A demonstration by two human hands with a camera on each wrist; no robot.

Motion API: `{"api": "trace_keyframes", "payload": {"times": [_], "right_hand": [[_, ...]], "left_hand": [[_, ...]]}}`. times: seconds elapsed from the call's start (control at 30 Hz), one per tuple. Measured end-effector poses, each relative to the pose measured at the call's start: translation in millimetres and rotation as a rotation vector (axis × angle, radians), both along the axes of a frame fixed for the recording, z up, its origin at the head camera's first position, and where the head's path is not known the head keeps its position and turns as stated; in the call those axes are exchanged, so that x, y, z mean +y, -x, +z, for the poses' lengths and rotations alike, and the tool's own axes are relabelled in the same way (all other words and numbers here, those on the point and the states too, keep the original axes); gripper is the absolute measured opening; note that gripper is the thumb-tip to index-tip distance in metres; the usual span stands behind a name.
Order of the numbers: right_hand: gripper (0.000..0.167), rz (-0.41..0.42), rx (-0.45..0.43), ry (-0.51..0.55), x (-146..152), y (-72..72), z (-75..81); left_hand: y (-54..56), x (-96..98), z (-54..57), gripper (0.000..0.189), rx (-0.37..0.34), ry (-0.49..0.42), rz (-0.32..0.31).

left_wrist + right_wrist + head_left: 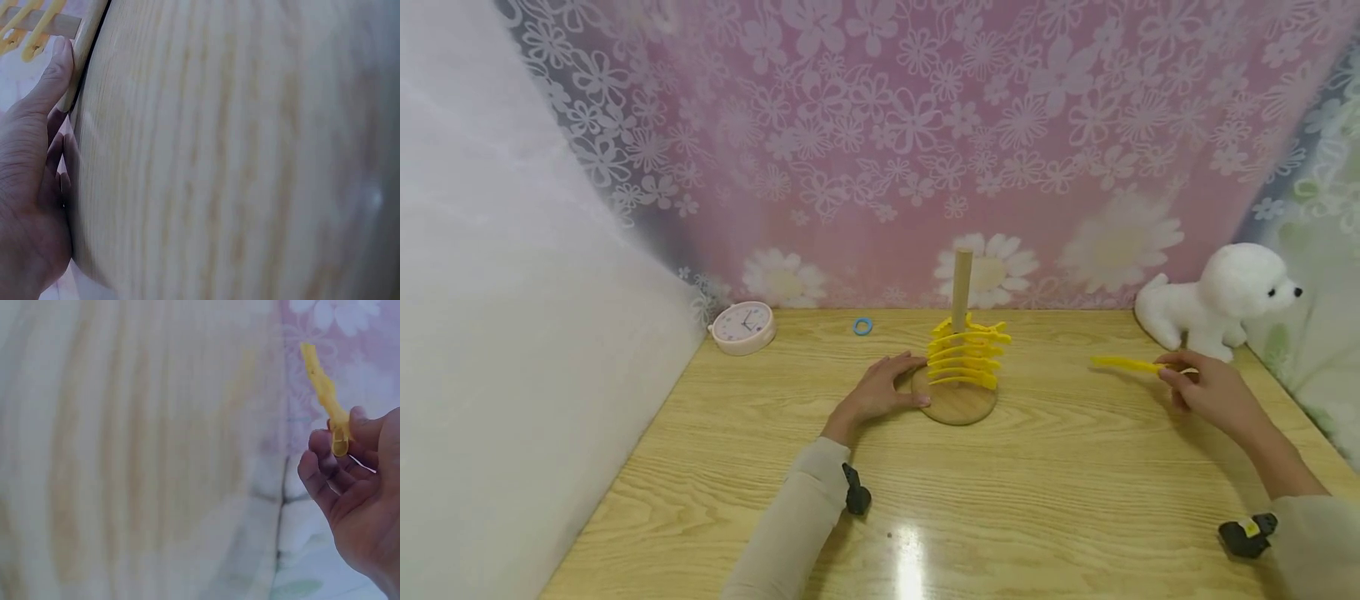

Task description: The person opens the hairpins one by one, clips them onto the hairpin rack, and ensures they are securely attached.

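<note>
A wooden stand has a round base [958,410] and an upright post [962,287]. Several yellow plastic clips [966,354] are stacked along the lower post, their long curved arms reaching out sideways. My left hand [880,390] grips the base by its left rim, thumb at the front and fingers farther back. In the left wrist view the thumb lies along the rim [87,50]. Off to the right, my right hand [1213,392] pinches one more long yellow clip [1126,363] by its end, with the tip pointing left toward the stand. The right wrist view shows this clip [322,387] between thumb and fingers.
A small blue ring [862,326] lies behind the left hand. At the back left stands a pink round clock [742,327]; a white plush dog [1213,296] sits at the back right. A floral curtain [925,150] borders the wooden table [1037,500].
</note>
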State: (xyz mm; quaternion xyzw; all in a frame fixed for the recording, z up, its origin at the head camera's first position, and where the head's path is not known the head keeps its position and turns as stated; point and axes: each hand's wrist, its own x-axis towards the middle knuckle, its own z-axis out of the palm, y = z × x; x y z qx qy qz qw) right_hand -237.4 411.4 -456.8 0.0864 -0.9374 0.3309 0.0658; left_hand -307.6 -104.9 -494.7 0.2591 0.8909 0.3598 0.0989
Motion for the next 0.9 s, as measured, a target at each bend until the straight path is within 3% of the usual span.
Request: {"api": "trace_keyframes", "payload": {"times": [0.27,0.6,0.77,0.9], "right_hand": [[0.029,0.100,0.092,0.116,-29.0,2.4,20.3],[0.034,0.096,0.181,0.156,-76.7,-2.0,58.4],[0.030,0.105,0.216,0.140,-92.2,-3.0,65.9],[0.029,0.052,0.250,0.177,-105.0,-4.2,68.4]], "left_hand": [[1.6,-0.2,-2.6,0.078,0.008,0.013,0.004],[2.2,0.2,-1.6,0.078,0.012,0.020,0.004],[2.3,0.2,-1.4,0.078,0.016,0.028,-0.003],[2.1,0.2,0.0,0.078,0.010,0.029,-0.006]]}}
